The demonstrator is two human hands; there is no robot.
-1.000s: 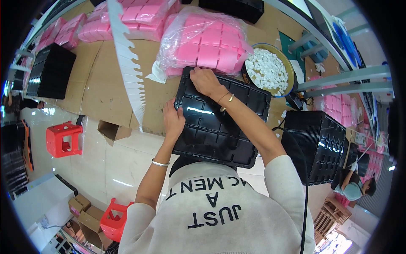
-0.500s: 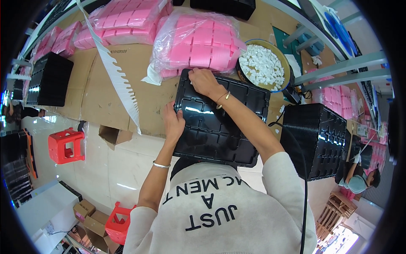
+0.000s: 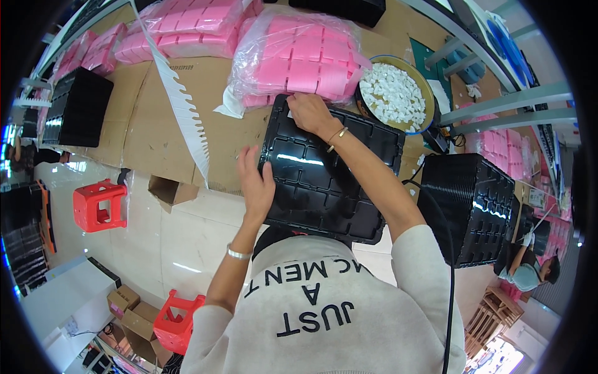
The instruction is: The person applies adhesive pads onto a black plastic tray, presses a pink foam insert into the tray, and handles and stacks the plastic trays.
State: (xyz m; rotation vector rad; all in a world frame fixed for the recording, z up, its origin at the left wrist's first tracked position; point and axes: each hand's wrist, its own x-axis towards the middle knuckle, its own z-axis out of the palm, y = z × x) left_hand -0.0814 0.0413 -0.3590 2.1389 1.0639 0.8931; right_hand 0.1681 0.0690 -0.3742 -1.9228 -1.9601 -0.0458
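Note:
A black plastic tray [image 3: 324, 177], marked with a raised grid of panels, lies tilted in front of me across the near edge of the cardboard-covered table. My right hand [image 3: 313, 116] is closed at its far left corner, fingers curled down. A small white piece [image 3: 290, 115] peeps out at the fingertips; the rest of it is hidden. Beside the tray's left edge is my left hand [image 3: 256, 192], open, fingers stretched out and thumb apart, holding nothing. Beyond the tray's far right corner, a round yellowish pan [image 3: 428, 100] contains many white pieces [image 3: 392, 93].
Plastic-wrapped pink foam bundles [image 3: 305, 56] line the table's far side. A saw-toothed white strip [image 3: 180, 106] hangs at left. Stacked black trays [image 3: 467, 209] stand at right, with a black cable [image 3: 450, 280] nearby. Red stools [image 3: 99, 206] are on the floor; another person [image 3: 529, 271] is far right.
My left hand has loosened from the tray's left edge, its fingers more spread. My right hand remains at the far left corner. The whole view has shifted slightly.

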